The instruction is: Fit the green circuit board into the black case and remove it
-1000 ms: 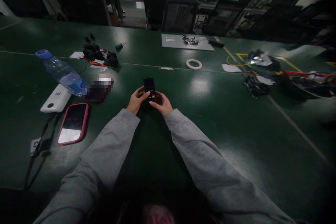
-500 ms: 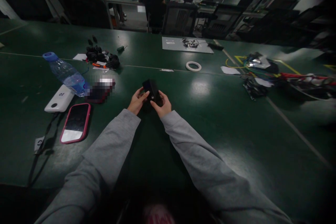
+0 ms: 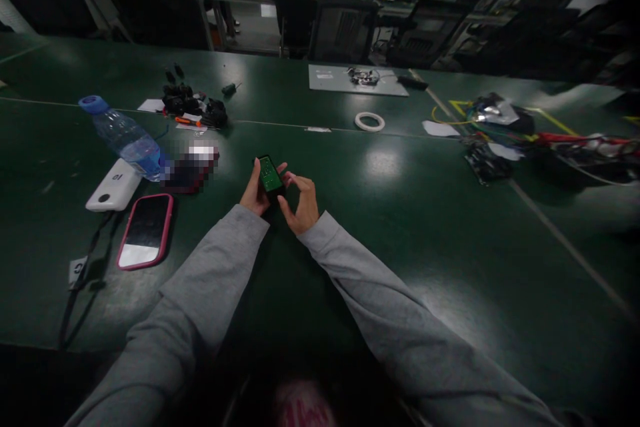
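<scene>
A small black box with a green circuit board [image 3: 271, 174] in its upper face is held above the table, tilted. My left hand [image 3: 254, 196] grips it, the thumb along its left edge and fingertips showing past its far right side. My right hand [image 3: 303, 205] is just right of the box, thumb and fingers apart. Whether a fingertip touches the box's edge is hard to tell. To the left lie a phone in a pink case [image 3: 146, 230] and a second, dark red phone [image 3: 193, 170], partly blurred out.
A tilted water bottle [image 3: 125, 137] and a white power bank [image 3: 114, 185] with a cable lie at left. Black parts [image 3: 193, 107] are heaped farther back. A tape roll [image 3: 369, 121] lies ahead, a grey board [image 3: 335, 80] behind it, tangled wires [image 3: 500, 120] at right.
The box has been turned so its green circuit board faces up, and it has shifted slightly left. My right hand has let go and its fingers have spread.
</scene>
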### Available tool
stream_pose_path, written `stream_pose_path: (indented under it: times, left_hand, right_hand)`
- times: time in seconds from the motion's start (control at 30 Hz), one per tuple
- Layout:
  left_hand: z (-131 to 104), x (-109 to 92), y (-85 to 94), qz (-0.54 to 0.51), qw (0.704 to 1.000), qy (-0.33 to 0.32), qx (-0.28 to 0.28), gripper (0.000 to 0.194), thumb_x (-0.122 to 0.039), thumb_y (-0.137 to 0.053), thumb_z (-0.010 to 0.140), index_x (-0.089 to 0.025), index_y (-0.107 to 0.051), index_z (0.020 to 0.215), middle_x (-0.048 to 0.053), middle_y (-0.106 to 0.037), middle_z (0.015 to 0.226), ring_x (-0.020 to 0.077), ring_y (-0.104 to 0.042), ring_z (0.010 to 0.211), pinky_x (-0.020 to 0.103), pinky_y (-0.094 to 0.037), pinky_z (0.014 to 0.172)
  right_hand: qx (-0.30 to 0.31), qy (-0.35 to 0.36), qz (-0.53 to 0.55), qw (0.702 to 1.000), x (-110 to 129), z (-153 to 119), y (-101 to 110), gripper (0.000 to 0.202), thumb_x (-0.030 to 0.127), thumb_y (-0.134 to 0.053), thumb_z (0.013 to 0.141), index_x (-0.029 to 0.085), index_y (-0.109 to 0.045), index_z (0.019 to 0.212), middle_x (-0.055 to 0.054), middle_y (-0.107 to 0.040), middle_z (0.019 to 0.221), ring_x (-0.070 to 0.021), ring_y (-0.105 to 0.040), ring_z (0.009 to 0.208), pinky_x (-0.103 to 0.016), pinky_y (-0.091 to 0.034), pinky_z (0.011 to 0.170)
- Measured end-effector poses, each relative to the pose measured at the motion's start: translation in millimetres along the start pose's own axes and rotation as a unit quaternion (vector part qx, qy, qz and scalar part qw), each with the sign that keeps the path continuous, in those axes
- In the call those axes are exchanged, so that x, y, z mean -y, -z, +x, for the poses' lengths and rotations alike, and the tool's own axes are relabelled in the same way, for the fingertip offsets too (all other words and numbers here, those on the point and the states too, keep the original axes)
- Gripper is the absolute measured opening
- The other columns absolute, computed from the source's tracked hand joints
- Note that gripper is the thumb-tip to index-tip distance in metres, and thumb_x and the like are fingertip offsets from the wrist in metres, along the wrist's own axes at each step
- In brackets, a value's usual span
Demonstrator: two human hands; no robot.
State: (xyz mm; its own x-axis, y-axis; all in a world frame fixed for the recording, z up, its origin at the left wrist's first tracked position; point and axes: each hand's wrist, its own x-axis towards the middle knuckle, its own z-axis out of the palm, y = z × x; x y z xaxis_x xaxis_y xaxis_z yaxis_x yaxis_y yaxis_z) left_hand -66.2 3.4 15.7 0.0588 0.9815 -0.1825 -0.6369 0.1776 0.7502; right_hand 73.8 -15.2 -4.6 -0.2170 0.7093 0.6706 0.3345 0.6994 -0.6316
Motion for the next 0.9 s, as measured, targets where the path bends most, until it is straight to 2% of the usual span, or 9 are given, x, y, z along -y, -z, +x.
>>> stream_pose_path:
  times: [0.1,0.2,0.3,0.43,0.53,0.63,0.77,0.9]
  left_hand:
    - [1,2,-0.8,-0.007,1.0,-0.01,0.015,0.058,-0.069,-0.054,0.08,-0.02,-0.063,0.11,0.01,-0.063,0.126,0.0251,-0.061,0.114,0.04,-0.051,0.096]
    - [-1,3,-4.0,-0.009,0.999,-0.016,0.043,0.051,-0.064,-0.055,0.082,-0.023,-0.063,0.111,0.006,-0.06,0.132,0.0236,-0.059,0.117,0.039,-0.051,0.097]
    - [-2,5,-6.5,0.01,0.998,-0.02,0.062,0.052,-0.064,-0.056,0.082,-0.024,-0.065,0.113,0.006,-0.06,0.132,0.0245,-0.058,0.118,0.041,-0.05,0.097]
    - [-1,8,-5.6,0.059,0.996,-0.003,0.063,0.059,-0.069,-0.054,0.08,-0.024,-0.066,0.117,0.008,-0.066,0.12,0.0249,-0.059,0.115,0.04,-0.049,0.096]
    - [0,9,-3.2,0.071,0.996,0.005,0.061,0.063,-0.07,-0.053,0.08,-0.022,-0.067,0.117,0.009,-0.068,0.114,0.0241,-0.061,0.11,0.039,-0.049,0.094]
    - [1,9,-2.6,0.07,0.996,-0.008,0.05,0.064,-0.07,-0.054,0.079,-0.02,-0.066,0.118,0.01,-0.068,0.115,0.0233,-0.062,0.108,0.039,-0.049,0.094]
    - [1,11,-5.6,0.083,0.995,-0.019,0.043,0.07,-0.073,-0.054,0.077,-0.017,-0.064,0.119,0.012,-0.069,0.11,0.0232,-0.063,0.105,0.038,-0.048,0.094]
    - [4,15,-7.2,0.086,0.996,-0.027,0.025,0.072,-0.076,-0.054,0.075,-0.018,-0.062,0.118,0.01,-0.07,0.105,0.0238,-0.064,0.103,0.038,-0.048,0.091]
  right_hand:
    - [-0.038,-0.14,0.077,0.986,-5,1,2,0.052,0.058,-0.048,0.089,0.019,-0.043,0.123,-0.012,-0.054,0.111,-0.0217,-0.055,0.103,-0.042,-0.049,0.092]
    - [-0.018,-0.281,0.19,0.94,-16,0,-3,0.06,0.073,-0.049,0.083,0.021,-0.045,0.111,-0.005,-0.058,0.093,-0.0168,-0.059,0.084,-0.037,-0.053,0.083]
    - [-0.001,-0.358,0.264,0.896,-21,-1,-10,0.072,0.083,-0.053,0.071,0.022,-0.048,0.107,-0.004,-0.061,0.092,-0.0181,-0.061,0.085,-0.037,-0.056,0.079]
    - [0.024,-0.369,0.336,0.866,-17,1,-12,0.079,0.079,-0.067,0.059,0.021,-0.05,0.11,-0.007,-0.061,0.111,-0.0214,-0.062,0.101,-0.04,-0.054,0.092]
    - [0.053,-0.384,0.364,0.847,-16,4,-10,0.087,0.067,-0.08,0.051,0.02,-0.048,0.118,-0.008,-0.063,0.11,-0.0236,-0.062,0.105,-0.044,-0.05,0.099]
    - [0.059,-0.372,0.385,0.843,-16,5,-9,0.091,0.059,-0.085,0.047,0.019,-0.048,0.119,-0.01,-0.062,0.113,-0.0249,-0.06,0.111,-0.045,-0.047,0.105]
    - [0.049,-0.336,0.369,0.865,-15,2,-12,0.092,0.06,-0.085,0.049,0.018,-0.048,0.122,-0.012,-0.059,0.12,-0.0253,-0.058,0.115,-0.044,-0.044,0.108]
    - [-0.002,-0.288,0.269,0.919,-20,-5,-15,0.09,0.061,-0.075,0.066,0.017,-0.041,0.136,-0.013,-0.058,0.122,-0.024,-0.058,0.113,-0.044,-0.046,0.106]
